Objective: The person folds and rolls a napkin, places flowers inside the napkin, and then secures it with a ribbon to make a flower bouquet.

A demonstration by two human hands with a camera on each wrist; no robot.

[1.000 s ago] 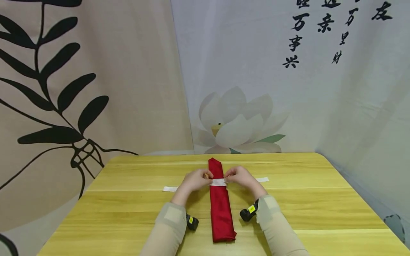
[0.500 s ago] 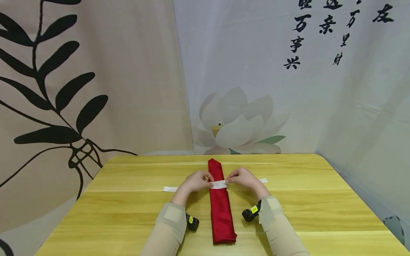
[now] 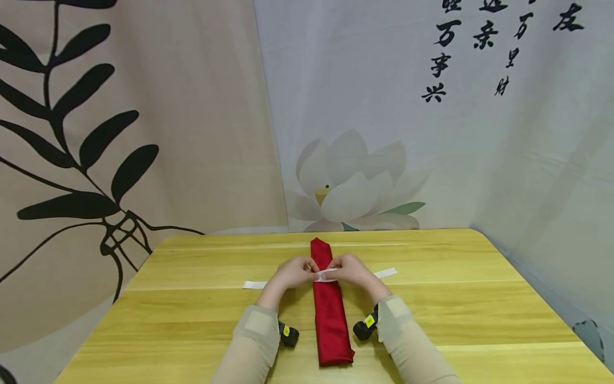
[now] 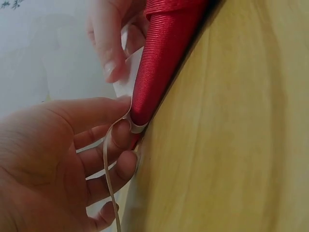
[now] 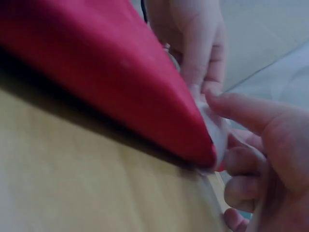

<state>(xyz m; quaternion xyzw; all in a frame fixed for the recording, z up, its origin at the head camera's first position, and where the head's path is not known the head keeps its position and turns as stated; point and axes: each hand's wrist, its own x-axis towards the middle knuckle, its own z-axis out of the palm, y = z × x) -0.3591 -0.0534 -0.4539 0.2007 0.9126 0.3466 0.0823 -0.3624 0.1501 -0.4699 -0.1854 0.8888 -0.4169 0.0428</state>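
A long, narrow roll of red cloth (image 3: 332, 325) lies on the table, pointing away from me. A white ribbon (image 3: 386, 273) crosses it near its far end, with loose ends lying out to both sides. My left hand (image 3: 291, 273) pinches the ribbon between thumb and forefinger at the roll's left edge; in the left wrist view a thin strand of ribbon (image 4: 106, 164) hangs past its fingers. On top of the roll, my right hand (image 3: 354, 271) holds the ribbon with its thumb over the band. The two thumbs nearly meet. The underside of the roll is hidden.
The wooden table (image 3: 192, 330) has light yellow grain and extends on both sides of the roll. Behind its far edge hangs a pale curtain (image 3: 216, 133) printed with leaves, a lotus and dark characters. A small black camera sits on each wrist.
My right hand has moved left, from the roll's right edge onto the band on top. My left hand stays about where it was, pinching the ribbon.
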